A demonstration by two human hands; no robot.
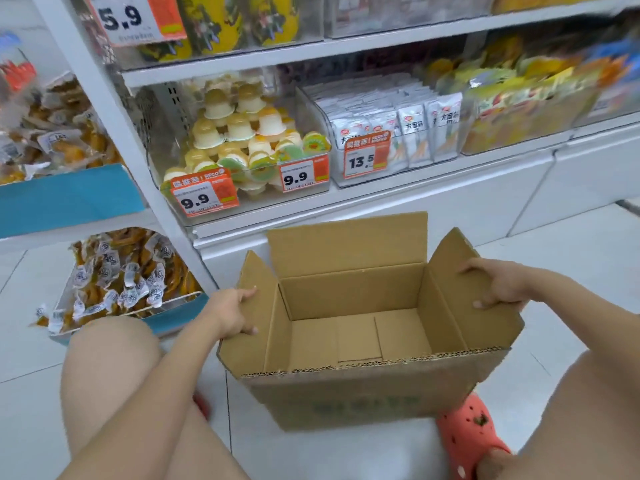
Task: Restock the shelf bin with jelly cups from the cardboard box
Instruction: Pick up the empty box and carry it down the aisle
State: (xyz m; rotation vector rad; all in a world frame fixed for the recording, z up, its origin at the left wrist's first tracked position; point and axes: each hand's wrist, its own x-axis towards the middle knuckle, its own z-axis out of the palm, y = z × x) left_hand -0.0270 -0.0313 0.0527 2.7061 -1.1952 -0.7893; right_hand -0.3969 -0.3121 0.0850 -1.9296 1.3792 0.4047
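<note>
An open cardboard box [360, 337] stands on the floor between my knees, and its inside shows only bare cardboard. My left hand [230, 313] grips the box's left side flap, fingers curled over its edge. My right hand [498, 284] grips the right side flap the same way. Above the box, on the lowest shelf, a clear bin [242, 199] is heaped with jelly cups [242, 133], white and yellow with green lids. Two orange 9.9 price tags hang on the bin's front.
A clear bin of white snack packets [398, 133] sits right of the jelly bin. Colourful packets [519, 98] fill bins further right. At left, a blue tray of wrapped snacks [121, 278] rests on the floor. My red clogs [471, 434] flank the box.
</note>
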